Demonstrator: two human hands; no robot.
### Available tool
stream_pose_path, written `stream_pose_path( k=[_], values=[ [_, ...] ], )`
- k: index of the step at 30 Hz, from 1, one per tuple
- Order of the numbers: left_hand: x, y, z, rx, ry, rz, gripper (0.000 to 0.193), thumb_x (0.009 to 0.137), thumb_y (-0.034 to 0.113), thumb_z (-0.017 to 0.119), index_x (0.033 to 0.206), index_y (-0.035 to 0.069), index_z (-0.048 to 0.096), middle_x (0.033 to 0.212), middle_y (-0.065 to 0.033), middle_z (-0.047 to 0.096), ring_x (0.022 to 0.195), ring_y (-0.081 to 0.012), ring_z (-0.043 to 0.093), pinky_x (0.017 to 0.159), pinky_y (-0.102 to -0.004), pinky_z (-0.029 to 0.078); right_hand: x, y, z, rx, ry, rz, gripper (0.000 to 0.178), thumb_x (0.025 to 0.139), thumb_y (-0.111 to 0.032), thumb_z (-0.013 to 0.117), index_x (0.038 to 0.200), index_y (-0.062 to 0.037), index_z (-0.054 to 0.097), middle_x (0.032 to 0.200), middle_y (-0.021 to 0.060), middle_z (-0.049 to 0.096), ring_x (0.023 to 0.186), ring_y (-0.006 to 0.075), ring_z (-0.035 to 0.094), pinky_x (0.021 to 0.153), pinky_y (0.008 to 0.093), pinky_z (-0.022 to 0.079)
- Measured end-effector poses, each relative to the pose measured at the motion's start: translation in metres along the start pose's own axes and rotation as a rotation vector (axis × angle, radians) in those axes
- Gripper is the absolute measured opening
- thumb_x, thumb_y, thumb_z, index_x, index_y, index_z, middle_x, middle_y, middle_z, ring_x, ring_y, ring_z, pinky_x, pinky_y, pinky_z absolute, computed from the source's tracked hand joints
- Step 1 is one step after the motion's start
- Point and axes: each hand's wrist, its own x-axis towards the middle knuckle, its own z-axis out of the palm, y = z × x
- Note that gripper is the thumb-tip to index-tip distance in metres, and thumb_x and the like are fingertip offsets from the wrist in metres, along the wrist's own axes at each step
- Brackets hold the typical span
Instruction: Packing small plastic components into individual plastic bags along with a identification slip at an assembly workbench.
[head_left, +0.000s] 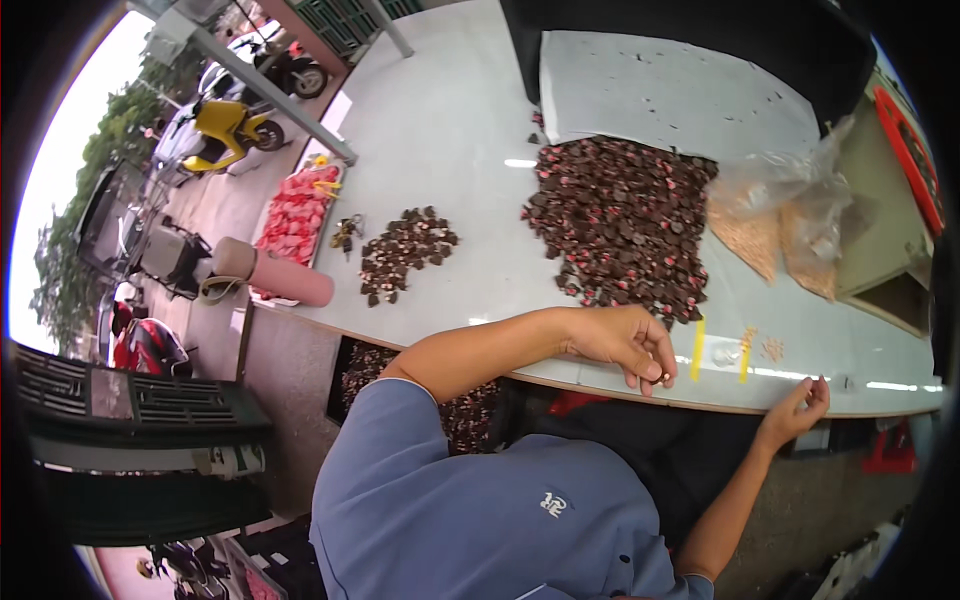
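Observation:
My left hand [622, 342] is at the table's front edge, its thumb and fingers pinched on a small dark piece [660, 380]. Just beyond it spreads a large heap of small dark brown and pink pieces [620, 225]. Farther right, my right hand [795, 412] is raised at the same edge with its fingers curled together. Anything between those fingertips is too small to make out. Between the hands, two yellow tape strips [698, 350] mark the table, and small tan bits [772, 348] lie beside the right-hand strip.
Clear plastic bags of tan bits [750, 235] sit right of the heap. A smaller dark pile [405, 255], keys [347, 230], a pink bottle [290, 278] and a tray of pink pieces [290, 222] occupy the left. Below the table is a container of dark pieces [365, 372].

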Motion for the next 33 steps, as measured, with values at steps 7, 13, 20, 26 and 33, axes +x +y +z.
stream_pose_path(
  k=[7,13,20,26,33],
  values=[
    [-0.115,-0.006,-0.056,1.552,1.305,0.552,0.025,0.08,0.008,0.072,0.104,0.003,0.068,0.098,-0.0118,0.069,0.087,-0.0278,0.066,0.076,-0.0367,0.053,-0.007,0.002,0.014,0.025,-0.018,-0.018,0.03,0.097,-0.015,0.059,0.121,0.0026,0.055,0.106,0.0106,0.059,0.098,0.02,0.053,0.09,0.0336,0.043],
    [-0.184,-0.037,-0.059,1.911,1.399,0.038,0.035,0.075,0.008,0.073,0.109,0.003,0.066,0.098,-0.0129,0.067,0.102,-0.0312,0.06,0.088,-0.0417,0.048,-0.008,0.005,0.018,0.043,0.042,-0.06,0.031,0.097,-0.018,0.06,0.12,0.0017,0.056,0.106,0.011,0.062,0.097,0.0213,0.055,0.091,0.0347,0.044],
    [-0.143,-0.02,-0.086,1.661,1.406,0.213,0.035,0.08,0.007,0.07,0.114,0.002,0.061,0.109,-0.0145,0.062,0.101,-0.0327,0.058,0.091,-0.0415,0.045,-0.009,0.002,0.013,-0.014,0.05,-0.161,0.028,0.095,-0.014,0.061,0.119,0.0021,0.056,0.108,0.0112,0.062,0.101,0.0232,0.056,0.093,0.036,0.044],
    [-0.1,-0.01,-0.129,1.362,1.246,0.059,0.034,0.081,0.011,0.072,0.113,0.004,0.063,0.105,-0.0143,0.062,0.097,-0.0294,0.06,0.087,-0.0388,0.049,-0.004,-0.02,0.014,-0.002,0.039,-0.202,0.026,0.095,-0.008,0.059,0.118,0.0032,0.055,0.108,0.0121,0.061,0.102,0.0241,0.055,0.095,0.0372,0.042],
    [-0.093,-0.01,-0.13,1.348,1.26,-0.011,0.026,0.082,0.01,0.071,0.106,0.004,0.064,0.101,-0.0124,0.063,0.09,-0.0277,0.062,0.081,-0.0383,0.051,-0.004,-0.019,0.012,0.007,0.024,-0.197,0.026,0.095,-0.008,0.06,0.118,0.0029,0.056,0.112,0.0129,0.061,0.102,0.0235,0.056,0.093,0.0359,0.043]
  ],
)
